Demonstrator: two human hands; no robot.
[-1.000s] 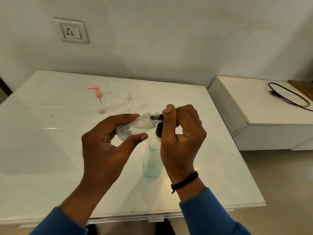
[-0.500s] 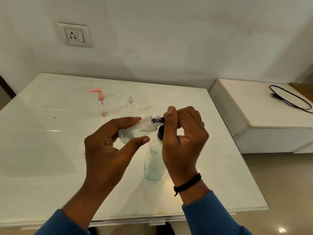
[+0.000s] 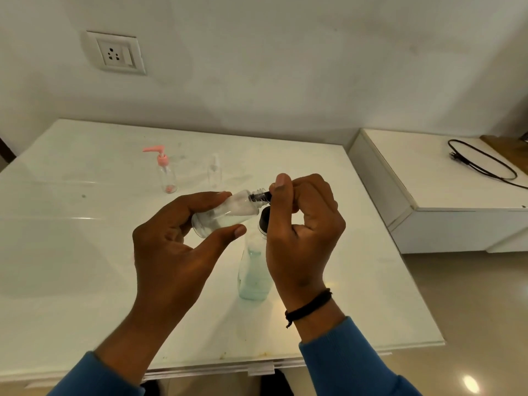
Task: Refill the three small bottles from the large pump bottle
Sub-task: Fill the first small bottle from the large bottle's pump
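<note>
My left hand [image 3: 177,247] grips a small clear bottle [image 3: 225,214] lying almost on its side, threaded neck pointing right. My right hand [image 3: 303,224] is closed on a black pump nozzle [image 3: 260,196] whose tip sits at that neck's mouth. Just below stands the large bottle [image 3: 253,275] with pale teal liquid and a black collar; my right hand hides its top. A small bottle with a pink pump [image 3: 166,174] and a small clear spray bottle [image 3: 215,172] stand upright farther back on the table.
The white glossy table [image 3: 71,252] has its front edge near my body and its right edge by a lower white cabinet [image 3: 428,195] with a black cable [image 3: 483,164] on it. A wall socket [image 3: 115,52] is behind.
Both hands keep the same hold on the small bottle and nozzle. Only the view has shifted slightly.
</note>
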